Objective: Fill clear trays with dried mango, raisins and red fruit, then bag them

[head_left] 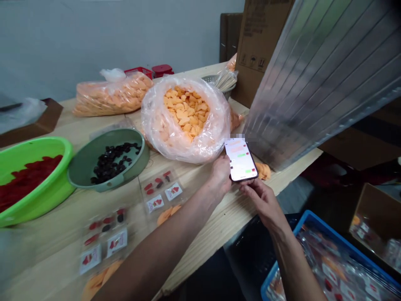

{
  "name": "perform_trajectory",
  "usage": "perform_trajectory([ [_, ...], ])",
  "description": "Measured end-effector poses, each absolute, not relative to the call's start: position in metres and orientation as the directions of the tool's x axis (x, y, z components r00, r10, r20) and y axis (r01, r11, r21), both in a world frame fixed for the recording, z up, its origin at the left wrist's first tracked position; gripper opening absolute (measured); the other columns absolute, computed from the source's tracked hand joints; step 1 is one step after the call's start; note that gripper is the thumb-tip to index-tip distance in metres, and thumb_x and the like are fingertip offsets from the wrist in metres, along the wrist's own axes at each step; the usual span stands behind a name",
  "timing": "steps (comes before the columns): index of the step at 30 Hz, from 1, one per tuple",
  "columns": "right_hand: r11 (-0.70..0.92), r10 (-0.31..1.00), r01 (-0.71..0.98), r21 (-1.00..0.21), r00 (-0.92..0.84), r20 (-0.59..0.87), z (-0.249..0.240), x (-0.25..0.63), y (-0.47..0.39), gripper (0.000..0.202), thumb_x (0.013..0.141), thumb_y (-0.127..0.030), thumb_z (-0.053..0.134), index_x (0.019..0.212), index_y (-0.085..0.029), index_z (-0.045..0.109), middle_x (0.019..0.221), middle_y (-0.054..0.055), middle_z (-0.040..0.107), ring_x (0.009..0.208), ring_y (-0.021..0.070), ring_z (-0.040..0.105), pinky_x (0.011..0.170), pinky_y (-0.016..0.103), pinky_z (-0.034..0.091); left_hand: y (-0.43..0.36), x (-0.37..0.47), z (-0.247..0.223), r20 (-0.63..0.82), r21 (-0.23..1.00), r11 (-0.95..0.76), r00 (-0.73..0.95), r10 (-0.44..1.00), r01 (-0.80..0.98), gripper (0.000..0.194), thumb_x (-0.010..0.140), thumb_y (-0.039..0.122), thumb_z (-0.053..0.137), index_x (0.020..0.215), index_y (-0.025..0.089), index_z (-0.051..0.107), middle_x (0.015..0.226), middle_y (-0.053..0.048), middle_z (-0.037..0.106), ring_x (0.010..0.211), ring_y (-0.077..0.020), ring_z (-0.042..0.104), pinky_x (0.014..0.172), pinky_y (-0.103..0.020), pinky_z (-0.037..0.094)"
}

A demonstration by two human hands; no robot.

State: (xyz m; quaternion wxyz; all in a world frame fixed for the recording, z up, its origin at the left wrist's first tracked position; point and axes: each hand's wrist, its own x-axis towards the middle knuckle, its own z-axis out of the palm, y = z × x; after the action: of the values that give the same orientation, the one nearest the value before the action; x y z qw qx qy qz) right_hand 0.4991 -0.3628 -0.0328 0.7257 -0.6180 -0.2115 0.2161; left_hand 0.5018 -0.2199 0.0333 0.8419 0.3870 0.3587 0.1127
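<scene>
While the left hand (222,172) had its fingers closed on the lower-left edge of the smartphone (241,161), long axis pointing forward, beside the open plastic bag (158,133), the right hand (260,196) sat half-curled at the bottom edge, grip unclear.

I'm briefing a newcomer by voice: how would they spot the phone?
On the pale wooden table, find the big open bag of orange pieces. At its lower right, the left hand holds the phone: unlike everything around it, it has a lit screen.
</scene>
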Motion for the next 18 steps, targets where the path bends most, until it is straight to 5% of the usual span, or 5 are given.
perform_trajectory([
  [5, 0.291, 0.509, -0.214, -0.933, 0.86, -0.039, -0.024, 0.49, -0.352, 0.038, 0.083, -0.046, 0.078, 0.111, -0.024, 0.064, 0.104, 0.004, 0.068, 0.09, 0.0184, 0.063, 0.075, 0.03, 0.051, -0.224, 0.501, 0.038, -0.52, 0.709, 0.7, 0.732, 0.439, 0.083, 0.018, 0.094, 0.015, 0.043, 0.096, 0.016, 0.061, 0.086, -0.008, 0.071, 0.083, -0.0227, 0.071, 0.082, -0.039, 0.06],
  [9, 0.35, 0.434, -0.295, -0.889, 0.892, -0.125, -0.014, 0.483, -0.34, 0.035, 0.076, -0.045, 0.083, 0.084, -0.02, 0.06, 0.073, 0.0, 0.066, 0.066, 0.0135, 0.06, 0.064, 0.027, 0.048, -0.233, 0.5, 0.037, -0.474, 0.727, 0.687, 0.72, 0.507, -0.005, 0.011, 0.096, 0.019, 0.044, 0.094, 0.017, 0.055, 0.082, -0.005, 0.069, 0.076, -0.0189, 0.071, 0.078, -0.033, 0.058],
  [18, 0.514, 0.382, -0.416, -0.75, 0.894, -0.234, -0.02, 0.48, -0.344, 0.037, 0.075, -0.041, 0.086, 0.076, -0.02, 0.056, 0.066, -0.002, 0.058, 0.062, 0.0124, 0.058, 0.059, 0.025, 0.047, -0.252, 0.493, 0.006, -0.252, 0.844, 0.507, 0.706, 0.662, -0.174, 0.016, 0.099, 0.038, 0.05, 0.096, 0.022, 0.05, 0.078, 0.002, 0.067, 0.064, -0.0128, 0.066, 0.064, -0.022, 0.052],
])
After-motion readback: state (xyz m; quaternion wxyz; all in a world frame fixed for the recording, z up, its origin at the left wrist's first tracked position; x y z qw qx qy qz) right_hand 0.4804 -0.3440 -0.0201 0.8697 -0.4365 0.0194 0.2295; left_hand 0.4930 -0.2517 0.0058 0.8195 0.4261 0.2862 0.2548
